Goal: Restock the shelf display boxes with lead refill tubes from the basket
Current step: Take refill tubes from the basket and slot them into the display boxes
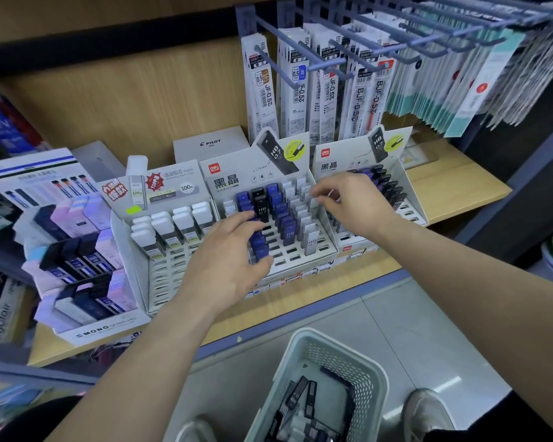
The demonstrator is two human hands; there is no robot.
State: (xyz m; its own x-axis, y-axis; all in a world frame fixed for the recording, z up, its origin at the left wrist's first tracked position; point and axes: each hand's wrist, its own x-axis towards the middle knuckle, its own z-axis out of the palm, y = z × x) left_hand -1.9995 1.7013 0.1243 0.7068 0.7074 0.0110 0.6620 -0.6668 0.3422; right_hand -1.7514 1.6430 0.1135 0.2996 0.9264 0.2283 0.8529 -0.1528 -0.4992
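left hand (227, 260) curled round blue tubes (258, 242) in the middle display box (304, 260) near the front edge of the shelf (300, 303). right hand (348, 199) is over the white tubes (300, 212), can't tell if it's gripping. i'd push each straight into its slot. spare tubes (297, 400) sit in the basket (316, 355) below.

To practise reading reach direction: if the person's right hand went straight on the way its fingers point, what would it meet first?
Probably the white tubes in the middle display box. The right hand points left towards them, fingertips close; depth is unclear, so contact cannot be told.
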